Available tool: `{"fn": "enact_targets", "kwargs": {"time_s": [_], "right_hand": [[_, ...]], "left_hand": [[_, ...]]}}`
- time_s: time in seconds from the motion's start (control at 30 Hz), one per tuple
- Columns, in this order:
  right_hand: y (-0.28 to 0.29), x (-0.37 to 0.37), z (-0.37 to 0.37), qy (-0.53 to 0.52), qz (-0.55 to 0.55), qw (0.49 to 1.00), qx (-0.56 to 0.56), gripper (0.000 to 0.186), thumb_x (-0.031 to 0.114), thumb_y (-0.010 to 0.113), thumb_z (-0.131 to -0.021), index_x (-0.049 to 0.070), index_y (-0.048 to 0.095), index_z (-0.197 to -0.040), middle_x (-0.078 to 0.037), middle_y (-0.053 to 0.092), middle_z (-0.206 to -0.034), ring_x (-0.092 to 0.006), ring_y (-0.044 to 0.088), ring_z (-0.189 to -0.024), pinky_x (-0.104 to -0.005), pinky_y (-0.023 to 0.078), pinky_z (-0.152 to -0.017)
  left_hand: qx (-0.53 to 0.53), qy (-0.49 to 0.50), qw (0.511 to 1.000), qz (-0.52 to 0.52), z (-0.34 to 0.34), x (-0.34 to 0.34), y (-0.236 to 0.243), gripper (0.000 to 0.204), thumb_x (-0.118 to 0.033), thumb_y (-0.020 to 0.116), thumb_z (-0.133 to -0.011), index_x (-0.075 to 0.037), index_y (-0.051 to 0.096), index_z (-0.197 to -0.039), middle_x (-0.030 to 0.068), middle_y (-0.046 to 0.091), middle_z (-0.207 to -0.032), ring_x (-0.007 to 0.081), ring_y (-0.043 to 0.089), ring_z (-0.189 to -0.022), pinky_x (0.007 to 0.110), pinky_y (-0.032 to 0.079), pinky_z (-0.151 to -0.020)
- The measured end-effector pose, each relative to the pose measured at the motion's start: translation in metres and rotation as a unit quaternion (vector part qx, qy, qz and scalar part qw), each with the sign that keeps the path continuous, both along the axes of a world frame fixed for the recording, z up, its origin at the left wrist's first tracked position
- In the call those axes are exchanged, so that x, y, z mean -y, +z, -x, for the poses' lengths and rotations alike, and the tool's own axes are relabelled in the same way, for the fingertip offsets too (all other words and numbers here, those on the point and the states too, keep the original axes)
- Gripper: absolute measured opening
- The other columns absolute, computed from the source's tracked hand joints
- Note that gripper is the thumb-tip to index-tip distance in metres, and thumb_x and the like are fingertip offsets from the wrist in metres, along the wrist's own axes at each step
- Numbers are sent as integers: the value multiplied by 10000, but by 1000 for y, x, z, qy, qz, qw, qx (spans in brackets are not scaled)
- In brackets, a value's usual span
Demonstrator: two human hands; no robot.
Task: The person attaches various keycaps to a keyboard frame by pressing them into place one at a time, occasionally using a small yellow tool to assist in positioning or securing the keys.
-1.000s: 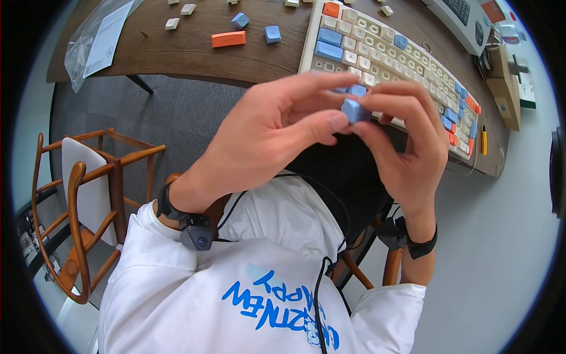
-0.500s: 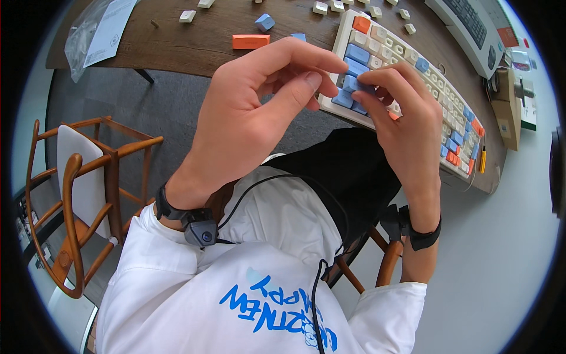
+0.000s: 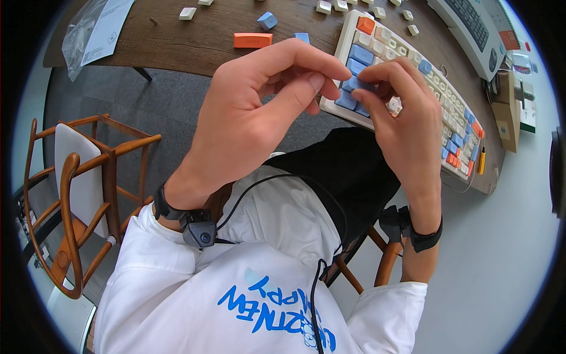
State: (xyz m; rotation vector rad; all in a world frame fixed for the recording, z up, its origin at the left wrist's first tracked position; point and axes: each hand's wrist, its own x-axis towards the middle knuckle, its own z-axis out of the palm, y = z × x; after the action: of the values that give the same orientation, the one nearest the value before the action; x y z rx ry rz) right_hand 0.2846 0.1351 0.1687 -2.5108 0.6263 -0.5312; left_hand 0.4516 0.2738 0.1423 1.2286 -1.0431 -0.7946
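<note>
A cream keyboard [image 3: 330, 106] with blue, cream and orange keycaps lies at an angle on the table's near edge. Over its left end, my right hand [image 3: 407, 109] pinches a blue keycap [image 3: 355, 84] between thumb and index finger. Whether that keycap is seated or lifted, I cannot tell. Just left of it is my left hand [image 3: 265, 100], fingers loosely curled, index finger reaching toward the blue keys and apart from the thumb. No object shows in it. Behind the left hand lie a long orange keycap [image 3: 253, 40] and a blue keycap [image 3: 267, 21].
Cream keycaps [image 3: 323, 7] lie scattered along the table's far part. A plastic bag [image 3: 75, 53] and a paper sheet [image 3: 107, 32] rest at the left. A keyboard box [image 3: 471, 35] stands far right, near a yellow pen-like tool [image 3: 482, 160]. A wooden chair [image 3: 82, 171] is at left.
My hands have stayed almost in place, the right fingers shifting very slightly at the blue keycap. The table and its things sit slightly differently in view.
</note>
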Motion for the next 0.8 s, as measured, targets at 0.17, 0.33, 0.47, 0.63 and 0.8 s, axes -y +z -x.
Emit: {"fn": "enact_targets", "kwargs": {"time_s": [0.17,0.33,0.47,0.63,0.8], "right_hand": [[-1,-1,0,-1,11,1000,-4,159,-25,773,-854,-29,668,-974,-114,638,-949,-262,728,-836,-348,597,-699],[-5,-2,1,-6,20,1000,13,163,-17,779,-852,-25,669,-973,-108,641,-964,-259,728,-832,-343,604,-707],[-1,-1,0,-7,5,1000,8,166,-17,784,-847,-16,674,-972,-103,639,-953,-253,723,-827,-343,598,-704],[1,2,-2,-13,-6,1000,-13,168,-26,776,-849,-8,681,-987,-97,636,-933,-242,703,-799,-341,571,-690],[8,-4,0,-66,-63,995,34,215,-43,751,-861,1,701,-1065,-89,624,-922,-202,672,-775,-317,544,-690]], "left_hand": [[8,-5,1000,4,0,-1,-1,238,-80,542,-1051,-31,737,-1178,65,740,-948,83,668,-814,207,519,-731],[7,-7,1000,8,0,0,-2,238,-81,542,-1052,-32,737,-1180,63,740,-951,82,666,-813,207,517,-727],[8,-6,1000,-4,0,-1,-1,236,-76,542,-1051,-33,738,-1176,60,741,-956,81,669,-827,210,518,-735],[-13,-10,1000,-18,-1,2,-2,228,-63,547,-1046,-28,733,-1173,57,740,-963,82,673,-856,212,520,-750],[40,-7,999,-14,-1,7,-5,234,-14,608,-997,-25,711,-1207,65,717,-1020,110,669,-896,236,523,-755]]}}
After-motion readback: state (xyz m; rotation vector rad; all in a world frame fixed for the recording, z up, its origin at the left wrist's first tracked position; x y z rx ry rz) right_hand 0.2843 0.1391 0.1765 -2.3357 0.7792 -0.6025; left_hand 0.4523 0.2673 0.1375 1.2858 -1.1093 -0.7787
